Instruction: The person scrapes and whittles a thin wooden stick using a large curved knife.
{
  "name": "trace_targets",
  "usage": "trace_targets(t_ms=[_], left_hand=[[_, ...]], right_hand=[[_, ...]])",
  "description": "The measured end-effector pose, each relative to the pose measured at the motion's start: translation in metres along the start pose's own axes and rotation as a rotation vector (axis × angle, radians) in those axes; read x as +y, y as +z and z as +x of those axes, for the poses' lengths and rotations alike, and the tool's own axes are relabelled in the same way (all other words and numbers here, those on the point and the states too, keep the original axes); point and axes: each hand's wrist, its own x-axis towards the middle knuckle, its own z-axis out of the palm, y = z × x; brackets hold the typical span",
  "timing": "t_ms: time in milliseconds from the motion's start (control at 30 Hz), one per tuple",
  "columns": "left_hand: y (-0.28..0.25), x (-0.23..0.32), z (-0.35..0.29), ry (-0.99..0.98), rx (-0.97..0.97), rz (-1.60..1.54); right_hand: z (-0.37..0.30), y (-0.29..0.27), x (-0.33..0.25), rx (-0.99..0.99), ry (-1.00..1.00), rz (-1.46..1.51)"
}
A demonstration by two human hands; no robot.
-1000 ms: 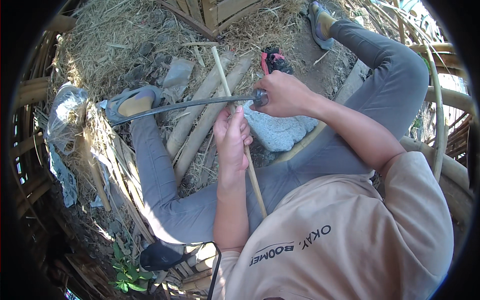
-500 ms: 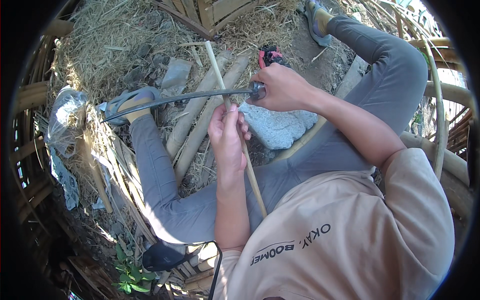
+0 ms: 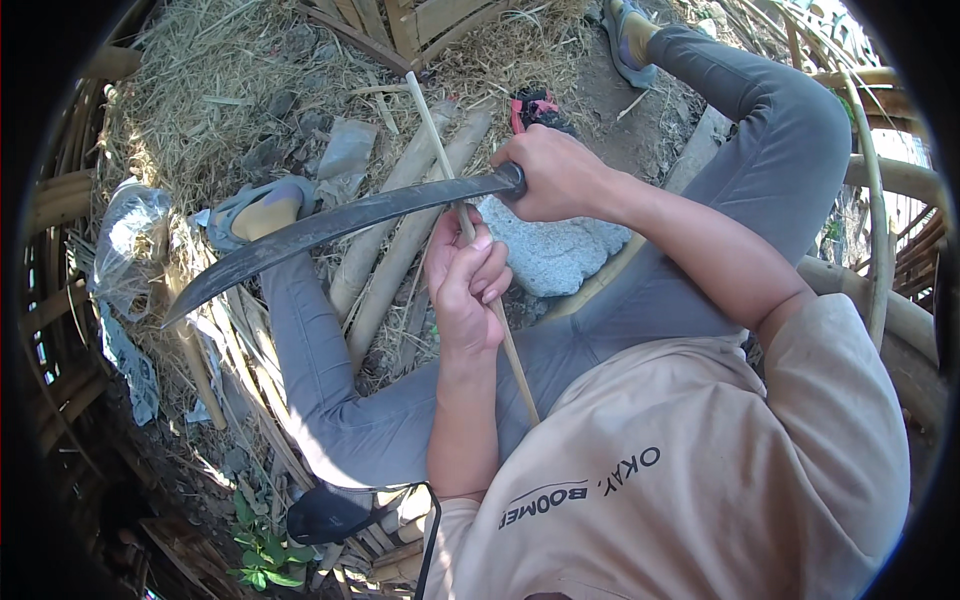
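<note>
My right hand [image 3: 556, 174] is closed around the handle of a machete, whose long, dark, curved blade [image 3: 340, 222] reaches left across the view. My left hand [image 3: 468, 268] grips a thin, pale bamboo strip [image 3: 432, 130] just below the blade. The strip slants from the far end, above the blade, down to my lap, and its lower end rests against my shirt. The blade crosses over the strip close to my left fingertips; whether it touches the strip I cannot tell. Below my right hand lies a pale grey stone [image 3: 560, 250], partly hidden.
Bamboo poles [image 3: 385, 240] lie on the ground between my legs. Dry straw [image 3: 200, 100] covers the far left ground. A clear plastic bag [image 3: 135, 245] is at the left, a black and pink item [image 3: 540, 112] beyond my right hand, and a green plant [image 3: 265, 550] at the lower left.
The machete blade has turned to show its broad side, and its tip has swung nearer to me. My left wrist and fingers have rotated slightly around the bamboo strip.
</note>
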Motion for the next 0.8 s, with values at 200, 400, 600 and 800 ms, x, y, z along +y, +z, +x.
trace_targets(t_ms=[200,400,600,800], left_hand=[[-0.006,0.002,0.0,-0.083,-0.221,-0.421],[-0.006,0.002,0.001,-0.109,-0.237,-0.463],[0.003,0.006,-0.001,-0.105,-0.164,-0.33],[-0.004,0.007,0.0,-0.132,-0.176,-0.366]], right_hand=[[-0.004,-0.001,-0.004,0.064,0.0,0.05],[-0.002,-0.003,-0.001,0.139,-0.068,0.068],[-0.003,-0.006,-0.003,0.29,-0.168,0.018],[-0.003,-0.006,-0.005,0.241,-0.142,0.029]])
